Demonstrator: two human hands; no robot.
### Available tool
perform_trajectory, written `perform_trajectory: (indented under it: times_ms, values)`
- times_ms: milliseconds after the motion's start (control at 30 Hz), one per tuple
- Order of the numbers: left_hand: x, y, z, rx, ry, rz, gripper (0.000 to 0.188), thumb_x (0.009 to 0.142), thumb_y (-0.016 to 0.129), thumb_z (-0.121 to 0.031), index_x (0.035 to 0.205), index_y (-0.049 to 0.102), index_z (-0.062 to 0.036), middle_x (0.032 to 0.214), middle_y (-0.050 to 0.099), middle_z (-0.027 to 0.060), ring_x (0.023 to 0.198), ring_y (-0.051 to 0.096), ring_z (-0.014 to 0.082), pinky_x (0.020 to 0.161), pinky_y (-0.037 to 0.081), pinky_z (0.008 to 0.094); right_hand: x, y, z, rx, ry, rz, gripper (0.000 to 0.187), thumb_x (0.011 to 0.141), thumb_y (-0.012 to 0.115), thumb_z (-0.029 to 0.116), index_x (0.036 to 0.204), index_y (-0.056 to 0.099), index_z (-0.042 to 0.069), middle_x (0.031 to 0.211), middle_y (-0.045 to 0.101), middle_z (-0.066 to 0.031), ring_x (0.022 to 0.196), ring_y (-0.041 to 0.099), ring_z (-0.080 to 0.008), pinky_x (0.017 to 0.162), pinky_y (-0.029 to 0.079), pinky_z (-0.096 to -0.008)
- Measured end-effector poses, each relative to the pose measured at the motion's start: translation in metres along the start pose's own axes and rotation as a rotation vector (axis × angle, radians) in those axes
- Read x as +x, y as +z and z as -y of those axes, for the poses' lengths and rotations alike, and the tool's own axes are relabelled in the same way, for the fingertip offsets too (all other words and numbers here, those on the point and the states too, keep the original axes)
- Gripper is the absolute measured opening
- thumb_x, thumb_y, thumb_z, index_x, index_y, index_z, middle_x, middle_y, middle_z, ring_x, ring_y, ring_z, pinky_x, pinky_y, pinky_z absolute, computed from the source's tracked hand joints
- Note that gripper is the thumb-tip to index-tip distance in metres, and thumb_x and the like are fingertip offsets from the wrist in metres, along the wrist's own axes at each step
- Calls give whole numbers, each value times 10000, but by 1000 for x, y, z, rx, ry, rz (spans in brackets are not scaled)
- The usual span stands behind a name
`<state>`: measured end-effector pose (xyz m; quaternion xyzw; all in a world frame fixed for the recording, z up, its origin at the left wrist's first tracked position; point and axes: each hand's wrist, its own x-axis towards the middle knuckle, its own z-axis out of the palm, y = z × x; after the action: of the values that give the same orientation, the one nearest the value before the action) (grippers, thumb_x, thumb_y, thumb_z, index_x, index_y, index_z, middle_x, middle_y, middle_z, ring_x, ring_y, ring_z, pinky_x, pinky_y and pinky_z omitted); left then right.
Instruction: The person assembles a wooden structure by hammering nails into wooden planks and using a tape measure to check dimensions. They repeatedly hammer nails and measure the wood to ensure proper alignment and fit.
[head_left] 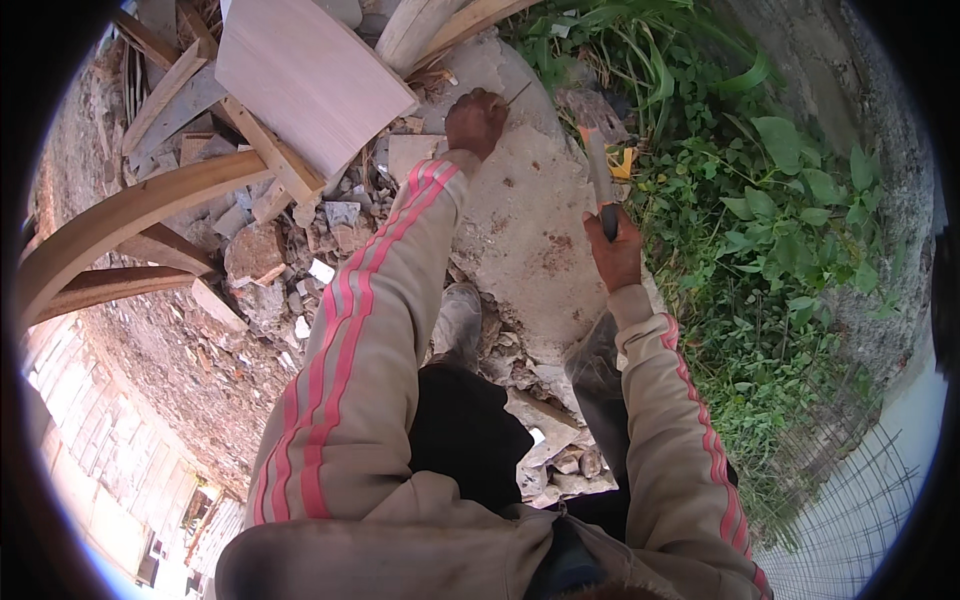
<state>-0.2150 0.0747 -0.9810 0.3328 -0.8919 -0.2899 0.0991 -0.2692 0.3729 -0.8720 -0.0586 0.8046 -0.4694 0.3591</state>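
My right hand (615, 245) is closed round the black handle (608, 222) of a machete. Its long pale blade (599, 172) points away from me, with an orange patch near the far end. Over the concrete slab (530, 230), my left hand (476, 122) is balled with its knuckles up. A thin, dark, wire-like piece (518, 93) sticks out at its right side; whether the fingers grip it is hidden. A flat square tile (412, 152) lies just below that hand, partly behind the sleeve.
A broad pale board (305, 75) leans at the upper left, among wooden beams (150, 205) and broken rubble (255, 250). Green plants (760, 200) crowd the slab's right side, near a yellow scrap (624, 163). My boots (459, 322) stand at the near edge. Wire mesh (840, 500) lies lower right.
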Motion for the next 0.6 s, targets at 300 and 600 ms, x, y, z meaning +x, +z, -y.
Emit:
perform_trajectory:
  times_ms: [300, 600]
  values:
    - [-12, 13, 18, -45, 147, -134, 93, 874, 701, -188, 923, 754, -129, 937, 688, 52, 944, 634, 292, 842, 500, 452, 65, 20, -8, -306, -221, -19, 235, 900, 768, 237, 961, 675, 29, 695, 654, -144, 570, 619, -252, 595, 503, -370]
    - [-9, 25, 24, -64, 214, -211, 75, 845, 729, -174, 900, 740, -123, 915, 684, 37, 900, 637, 271, 813, 500, 441, 113, 6, -16, -672, -311, 87, 273, 820, 781, 146, 1063, 717, 38, 725, 663, -166, 601, 655, -280, 614, 516, -382]
